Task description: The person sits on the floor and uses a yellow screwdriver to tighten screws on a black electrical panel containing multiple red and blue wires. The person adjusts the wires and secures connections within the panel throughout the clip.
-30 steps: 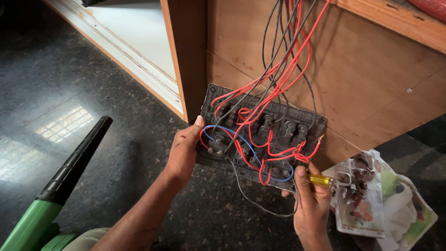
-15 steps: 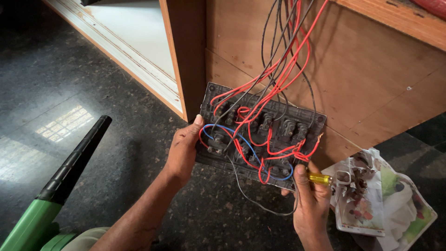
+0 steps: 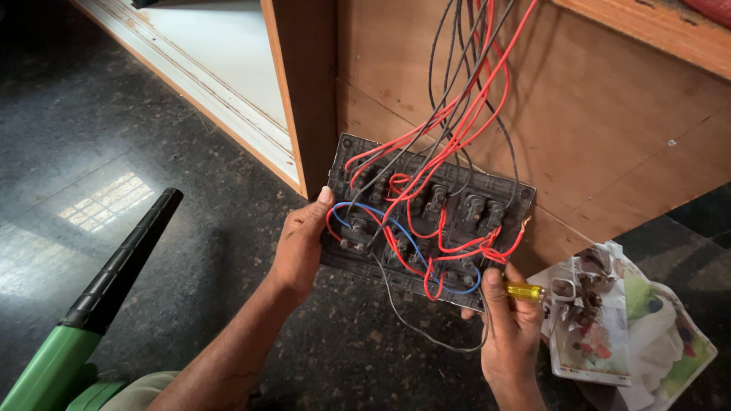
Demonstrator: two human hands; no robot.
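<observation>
A dark switch panel (image 3: 430, 217), turned back-side up so its terminals and wiring show, is held between two hands just above a dark speckled stone floor (image 3: 152, 137). The left hand (image 3: 301, 243) has its grip closed on the panel's left edge, thumb lying on the upper face near a blue wire (image 3: 381, 215). The right hand (image 3: 512, 327) grasps the panel's lower right corner and also holds a small screwdriver with a yellow handle (image 3: 524, 291); the handle sticks out to the right past the thumb, and its tip is hidden, so where it touches, if anywhere, cannot be told.

Red wires (image 3: 472, 99) and black wires (image 3: 445, 68) run from the top of the frame down a brown plywood board (image 3: 609, 122) and loop across the terminals. A thin grey wire (image 3: 415, 327) hangs in a loop below the panel's lower edge.

Just to the right of the right hand, on the floor, lies a crumpled plastic bag (image 3: 632, 335) with small white parts, probably fittings, on top of it. At lower left a green tool with a black ribbed nozzle (image 3: 114, 266) lies well apart from the panel. A white moulded frame (image 3: 221, 61) runs beside the plywood's wooden upright.
</observation>
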